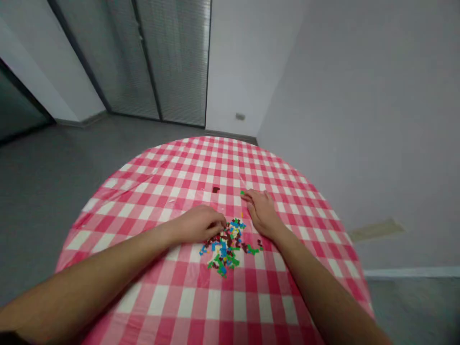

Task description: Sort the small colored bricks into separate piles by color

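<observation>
A loose pile of small building pieces [223, 249] in blue, green, dark brown, white and yellow lies on the table. My left hand [201, 224] reaches in from the left, fingers curled down at the pile's upper left edge; whatever its fingertips grip is hidden. Beyond the pile on the right, my right hand [262, 210] rests low over the cloth, with its fingers together and their tips on a small green piece [242, 192]. A dark brown piece [215, 189] lies by itself, left of that green one. One tiny yellow piece [242, 214] sits between the hands.
The round table wears a red and white checked cloth [172, 299] with some creases. Behind it are a glass partition with blinds [176, 62] and a pale wall [247, 62] with a socket [240, 116]. Another wall rises close on the right. Grey floor [89, 143] shows at left.
</observation>
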A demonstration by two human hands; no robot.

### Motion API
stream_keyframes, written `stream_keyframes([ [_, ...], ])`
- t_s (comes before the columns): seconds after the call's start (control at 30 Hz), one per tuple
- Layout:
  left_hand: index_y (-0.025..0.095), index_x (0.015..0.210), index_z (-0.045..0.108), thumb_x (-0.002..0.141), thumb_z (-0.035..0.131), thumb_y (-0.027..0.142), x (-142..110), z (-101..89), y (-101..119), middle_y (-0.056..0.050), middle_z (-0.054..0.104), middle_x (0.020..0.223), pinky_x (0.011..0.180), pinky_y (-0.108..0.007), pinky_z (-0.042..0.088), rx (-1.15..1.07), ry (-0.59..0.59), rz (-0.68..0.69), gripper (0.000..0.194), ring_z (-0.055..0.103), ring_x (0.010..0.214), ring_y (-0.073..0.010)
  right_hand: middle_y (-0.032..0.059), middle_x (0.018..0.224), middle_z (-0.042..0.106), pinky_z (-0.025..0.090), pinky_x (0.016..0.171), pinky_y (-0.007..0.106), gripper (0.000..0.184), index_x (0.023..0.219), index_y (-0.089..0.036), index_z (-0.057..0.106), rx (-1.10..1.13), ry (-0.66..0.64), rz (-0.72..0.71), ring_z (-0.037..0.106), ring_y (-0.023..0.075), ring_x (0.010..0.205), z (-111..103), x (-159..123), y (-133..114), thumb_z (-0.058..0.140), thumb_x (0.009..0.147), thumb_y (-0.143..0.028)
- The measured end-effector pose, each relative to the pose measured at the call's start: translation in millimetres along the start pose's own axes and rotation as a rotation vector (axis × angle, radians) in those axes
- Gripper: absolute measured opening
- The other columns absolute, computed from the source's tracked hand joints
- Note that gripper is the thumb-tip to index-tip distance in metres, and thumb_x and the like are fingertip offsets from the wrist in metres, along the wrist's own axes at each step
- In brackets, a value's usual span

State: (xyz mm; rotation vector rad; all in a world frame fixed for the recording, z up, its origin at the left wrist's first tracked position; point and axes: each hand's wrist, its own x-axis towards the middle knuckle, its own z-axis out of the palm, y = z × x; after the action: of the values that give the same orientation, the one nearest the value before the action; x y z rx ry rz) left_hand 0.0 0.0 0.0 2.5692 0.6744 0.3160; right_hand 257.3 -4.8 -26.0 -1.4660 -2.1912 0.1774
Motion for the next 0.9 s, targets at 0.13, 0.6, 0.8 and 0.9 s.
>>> stream_keyframes([
  [0.13,0.021,0.093,0.069,0.094,0.051,0.022,-0.1,0.1,0.9,-0.001,0.072,0.083,0.071,-0.026,0.043,0.008,0.003,-0.003,0.019,0.063,0.075,-0.0158,0.0127,0.13,0.063,0.022,0.112,0.062,0.038,0.13,-0.018,0.05,-0.003,0.004,-0.01,0.051,0.0284,0.126,0.5,0.1,0.2,0.039,0.095,-0.022],
  [0.6,0.02,0.099,0.07,0.094,0.051,0.023,0.4,-0.7,1.3,-0.003,0.074,0.089,0.076,-0.028,0.045,-0.011,-0.01,-0.013,0.02,0.066,0.081,-0.0173,0.0121,0.141,0.055,0.017,0.116,0.061,0.043,0.14,-0.02,0.044,-0.027,-0.05,0.031,0.045,0.0267,0.135,-1.6,1.2,-3.4,0.035,0.098,-0.025],
  [0.8,0.02,0.098,0.071,0.094,0.052,0.023,0.9,-2.1,3.2,-0.003,0.074,0.089,0.075,-0.028,0.045,-0.009,-0.012,-0.024,0.02,0.066,0.08,-0.0174,0.0129,0.139,0.057,0.016,0.116,0.063,0.043,0.142,-0.021,0.041,0.017,-0.056,0.024,0.048,0.0265,0.134,-1.2,1.6,-1.4,0.035,0.099,-0.027],
  [0.9,0.02,0.098,0.071,0.094,0.051,0.022,0.8,-2.1,3.7,-0.003,0.074,0.088,0.075,-0.028,0.045,0.0,-0.012,-0.026,0.02,0.066,0.079,-0.0174,0.0133,0.136,0.06,0.015,0.118,0.061,0.043,0.143,-0.02,0.038,0.052,-0.093,0.006,0.052,0.0248,0.131,-3.1,3.1,-3.3,0.033,0.101,-0.027],
])
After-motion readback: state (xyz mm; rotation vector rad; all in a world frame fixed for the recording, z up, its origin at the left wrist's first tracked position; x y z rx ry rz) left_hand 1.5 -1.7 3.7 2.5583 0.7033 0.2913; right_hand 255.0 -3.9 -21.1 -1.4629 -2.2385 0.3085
